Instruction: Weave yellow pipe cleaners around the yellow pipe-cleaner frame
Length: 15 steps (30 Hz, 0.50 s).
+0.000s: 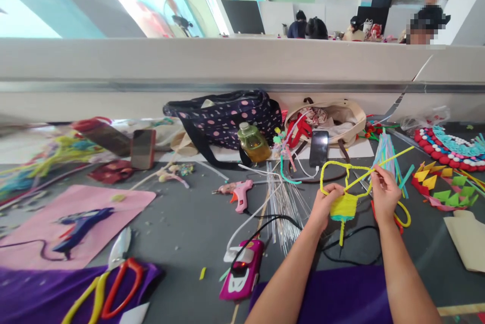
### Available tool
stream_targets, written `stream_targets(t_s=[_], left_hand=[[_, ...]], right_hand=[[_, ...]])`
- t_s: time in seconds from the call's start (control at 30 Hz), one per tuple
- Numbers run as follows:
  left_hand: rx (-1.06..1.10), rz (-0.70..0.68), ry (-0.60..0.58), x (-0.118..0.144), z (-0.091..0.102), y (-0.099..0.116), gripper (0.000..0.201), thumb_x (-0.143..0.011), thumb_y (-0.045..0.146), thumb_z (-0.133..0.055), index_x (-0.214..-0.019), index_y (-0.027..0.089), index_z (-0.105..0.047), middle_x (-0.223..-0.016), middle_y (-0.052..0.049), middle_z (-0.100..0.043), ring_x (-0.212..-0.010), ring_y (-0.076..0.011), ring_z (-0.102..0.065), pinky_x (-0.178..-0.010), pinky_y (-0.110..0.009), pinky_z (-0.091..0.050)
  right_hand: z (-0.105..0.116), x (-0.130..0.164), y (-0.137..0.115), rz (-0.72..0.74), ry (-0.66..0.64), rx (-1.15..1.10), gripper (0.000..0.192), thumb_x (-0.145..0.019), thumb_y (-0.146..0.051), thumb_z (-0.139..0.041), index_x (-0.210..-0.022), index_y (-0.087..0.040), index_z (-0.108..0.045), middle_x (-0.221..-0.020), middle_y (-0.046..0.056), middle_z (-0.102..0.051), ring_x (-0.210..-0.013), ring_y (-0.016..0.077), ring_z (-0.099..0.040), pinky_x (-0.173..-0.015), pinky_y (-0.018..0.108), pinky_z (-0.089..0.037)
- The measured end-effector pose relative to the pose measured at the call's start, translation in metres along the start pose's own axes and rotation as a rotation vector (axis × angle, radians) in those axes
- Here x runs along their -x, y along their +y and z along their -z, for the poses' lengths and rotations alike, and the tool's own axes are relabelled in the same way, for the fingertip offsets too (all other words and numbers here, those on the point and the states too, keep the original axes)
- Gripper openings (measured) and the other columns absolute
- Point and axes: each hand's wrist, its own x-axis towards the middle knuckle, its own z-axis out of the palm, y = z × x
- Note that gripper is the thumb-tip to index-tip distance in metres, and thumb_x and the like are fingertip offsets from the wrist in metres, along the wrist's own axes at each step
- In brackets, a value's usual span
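Observation:
Between my two hands, above the right part of the grey table, is a yellow pipe cleaner figure [343, 206]. It has a wound yellow block with a teal band, wire loops above and a short stem hanging below. My left hand [329, 203] is closed on the left side of the figure, thumb by the block. My right hand [384, 191] pinches the yellow pipe cleaner at the right loop, and a long straight end sticks out past it to the upper right. Behind the right hand stands a bunch of pastel pipe cleaners [385, 154].
A pink glue gun [242, 196], a magenta power strip [244, 276] and clear glue sticks [284, 213] lie left of my hands. Farther left are scissors [123, 263] and a blue glue gun [81, 228]. Bags, a bottle [253, 144] and a phone [319, 148] line the partition.

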Motion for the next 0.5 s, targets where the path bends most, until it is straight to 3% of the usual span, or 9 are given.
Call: stream_targets(t_s=[0.2,0.33,0.5], left_hand=[[0.029,-0.016,0.029,0.0001,-0.0007,0.0033,0.022,-0.063,0.035,-0.068,-0.063,0.013,-0.067,-0.062,-0.003,-0.063,-0.057,-0.0129,-0.055,-0.056,-0.023,-0.040],[0.083,0.031,0.073,-0.0009,0.0014,0.0023,0.029,-0.066,0.041,-0.065,-0.067,0.012,-0.070,-0.064,-0.004,-0.063,-0.059,-0.0144,-0.056,-0.057,-0.024,-0.042],[0.108,0.072,0.049,-0.0010,0.0020,0.0023,0.034,-0.066,0.045,-0.068,-0.068,0.012,-0.069,-0.065,-0.005,-0.064,-0.060,-0.0151,-0.057,-0.060,-0.026,-0.044]], right_hand=[[0.0016,0.0005,-0.0067,-0.099,0.039,-0.122,0.025,-0.083,-0.036,-0.064,-0.097,-0.017,-0.071,-0.097,0.010,-0.069,-0.087,0.0207,-0.065,-0.079,0.037,-0.054],[0.0025,0.0007,-0.0081,-0.044,0.033,-0.087,0.020,-0.084,-0.034,-0.064,-0.094,-0.018,-0.071,-0.091,0.008,-0.069,-0.084,0.0198,-0.064,-0.080,0.037,-0.053],[0.0017,0.0009,-0.0080,0.083,-0.031,-0.052,0.013,-0.086,-0.029,-0.063,-0.090,-0.020,-0.071,-0.089,0.006,-0.069,-0.086,0.0196,-0.064,-0.082,0.037,-0.051]])
